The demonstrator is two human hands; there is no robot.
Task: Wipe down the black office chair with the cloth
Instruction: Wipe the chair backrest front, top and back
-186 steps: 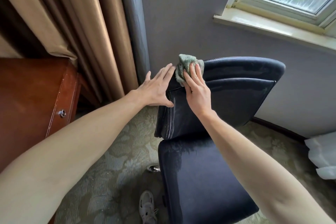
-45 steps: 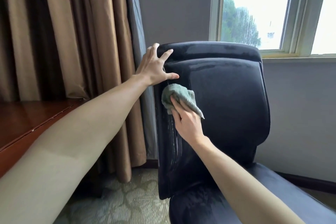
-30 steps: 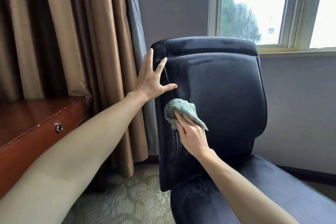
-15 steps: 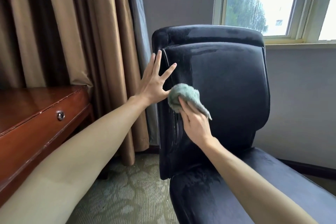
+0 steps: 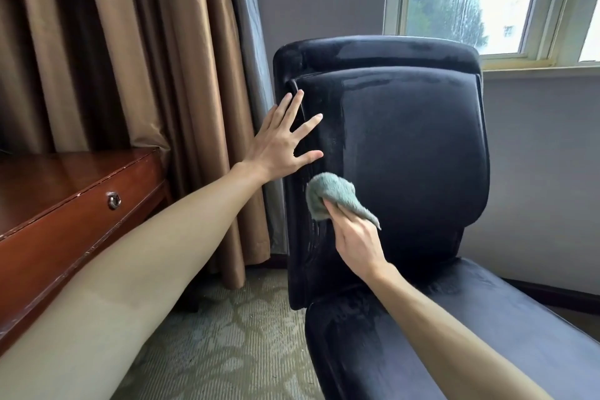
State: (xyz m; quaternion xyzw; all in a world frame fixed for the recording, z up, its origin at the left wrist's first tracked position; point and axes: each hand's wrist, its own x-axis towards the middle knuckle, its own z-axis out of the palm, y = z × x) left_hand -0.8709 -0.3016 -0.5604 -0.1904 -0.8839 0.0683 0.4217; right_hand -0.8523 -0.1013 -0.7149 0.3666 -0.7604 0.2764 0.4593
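As I watched through the head camera, the right hand (image 5: 357,243) gripped a bunched grey-green terry cloth (image 5: 334,196) at centre frame. Its fingers curled into the wad and pressed it against the lower left of the backrest of the black padded office chair (image 5: 406,156). The left hand (image 5: 279,143) lay just above, fingers released and spread flat on the backrest's left edge, steadying the chair, I judged. Pale streaks showed on the side panel below the cloth. I took the step in hand to be wiping the backrest's front, with its broad middle and right, and the seat at lower right, seemingly left to do. The next move, I reckoned, called for firm sweeps rightward across the pad while the left hand braced the chair against turning. A reddish-brown wooden table (image 5: 65,204) stood at left, before tan curtains (image 5: 130,58).
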